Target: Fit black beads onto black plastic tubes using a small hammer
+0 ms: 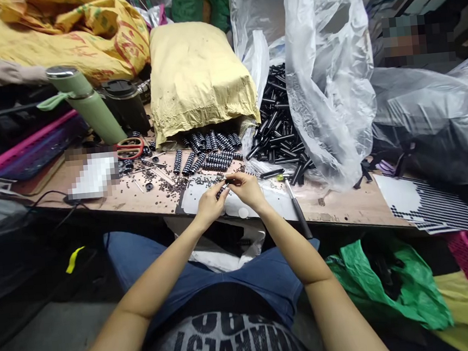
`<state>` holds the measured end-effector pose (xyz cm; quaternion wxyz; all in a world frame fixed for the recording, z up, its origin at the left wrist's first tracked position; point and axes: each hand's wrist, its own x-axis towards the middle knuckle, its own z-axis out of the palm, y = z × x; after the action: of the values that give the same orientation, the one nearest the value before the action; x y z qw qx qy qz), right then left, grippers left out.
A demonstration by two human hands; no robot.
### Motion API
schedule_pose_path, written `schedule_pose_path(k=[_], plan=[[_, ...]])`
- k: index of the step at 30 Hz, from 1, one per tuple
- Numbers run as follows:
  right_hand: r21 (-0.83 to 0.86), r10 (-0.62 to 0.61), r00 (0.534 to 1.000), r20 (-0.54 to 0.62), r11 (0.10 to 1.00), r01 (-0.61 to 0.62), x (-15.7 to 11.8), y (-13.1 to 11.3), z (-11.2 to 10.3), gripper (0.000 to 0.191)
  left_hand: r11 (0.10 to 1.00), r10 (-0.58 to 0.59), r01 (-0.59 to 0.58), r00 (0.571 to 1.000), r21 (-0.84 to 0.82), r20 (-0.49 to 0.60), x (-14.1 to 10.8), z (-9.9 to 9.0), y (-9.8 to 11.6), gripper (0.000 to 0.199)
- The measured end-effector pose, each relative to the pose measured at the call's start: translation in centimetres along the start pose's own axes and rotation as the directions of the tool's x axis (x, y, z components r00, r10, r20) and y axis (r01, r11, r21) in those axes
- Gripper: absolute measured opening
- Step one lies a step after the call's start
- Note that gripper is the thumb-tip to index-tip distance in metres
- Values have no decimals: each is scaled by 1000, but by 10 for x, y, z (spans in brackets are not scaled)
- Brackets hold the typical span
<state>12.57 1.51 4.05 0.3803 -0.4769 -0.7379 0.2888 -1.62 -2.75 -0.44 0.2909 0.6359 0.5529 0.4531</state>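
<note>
My left hand (211, 203) is closed around a black cylinder with white marks (221, 191), over a white sheet (194, 194) at the table's front edge. Against its top end, my right hand (247, 189) pinches something small and dark that I cannot make out. Just beyond my hands lie several black-and-white cylinders (216, 160), in front of a yellow sack (200, 74). Many tiny dark pieces (167, 188) are scattered left of the sheet. A tool with a black handle (300, 213) lies right of my hands.
Plain black tubes (277, 133) spill from a clear plastic bag (311, 81). To the left stand a green flask (92, 108) and a dark cup (127, 105), near red-handled scissors (130, 147). White sheets with black strips (425, 202) lie at the right. A green bag (395, 287) is below.
</note>
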Motion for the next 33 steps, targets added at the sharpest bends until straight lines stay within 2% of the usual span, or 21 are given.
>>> schedule_pose_path(k=[5, 9, 12, 15, 17, 18, 19, 21, 23, 25, 27, 28, 31, 33], plan=[[-117, -136, 991, 3, 984, 136, -9, -3, -3, 29, 999, 36, -36, 999, -26, -9, -3, 0, -2, 37], [-115, -225, 967, 115, 964, 238, -15, -6, -11, 34, 993, 70, -74, 996, -95, -47, 1, 6, -3, 42], [-86, -262, 943, 204, 955, 284, -9, -16, -16, 33, 979, 100, -125, 983, -159, -155, 4, 9, -5, 43], [-43, -316, 932, 179, 944, 328, 14, -33, -3, 29, 948, -1, -110, 938, -300, -348, 1, -5, -9, 41], [-54, -347, 919, 185, 931, 362, 35, -47, 23, 26, 906, -129, -105, 854, -409, -504, -6, -26, -14, 38], [-78, -358, 904, 232, 920, 385, 45, -54, 43, 25, 889, -185, -112, 799, -444, -572, -10, -41, -18, 38], [-111, -365, 877, 312, 903, 415, 55, -60, 65, 25, 878, -230, -120, 742, -463, -629, -15, -56, -21, 37], [-182, -362, 793, 490, 848, 499, 70, -70, 114, 25, 875, -295, -114, 643, -470, -706, -25, -88, -31, 38], [-263, -359, 729, 582, 766, 587, 80, -76, 158, 26, 883, -334, -82, 582, -462, -742, -33, -115, -41, 39], [-318, -346, 688, 638, 696, 644, 83, -77, 187, 23, 894, -357, -28, 560, -447, -748, -39, -134, -51, 40], [-329, -327, 685, 651, 692, 643, 81, -72, 198, 22, 906, -368, 51, 586, -421, -722, -44, -143, -59, 40], [-318, -319, 709, 629, 727, 609, 79, -68, 197, 21, 914, -366, 96, 617, -395, -696, -45, -145, -61, 40], [-180, -254, 841, 477, 909, 377, 69, -56, 178, 23, 956, -287, 190, 767, -225, -573, -43, -139, -63, 39], [-14, -171, 913, 370, 982, 189, 60, -50, 157, 25, 982, -187, 174, 864, -72, -467, -37, -128, -58, 38]])
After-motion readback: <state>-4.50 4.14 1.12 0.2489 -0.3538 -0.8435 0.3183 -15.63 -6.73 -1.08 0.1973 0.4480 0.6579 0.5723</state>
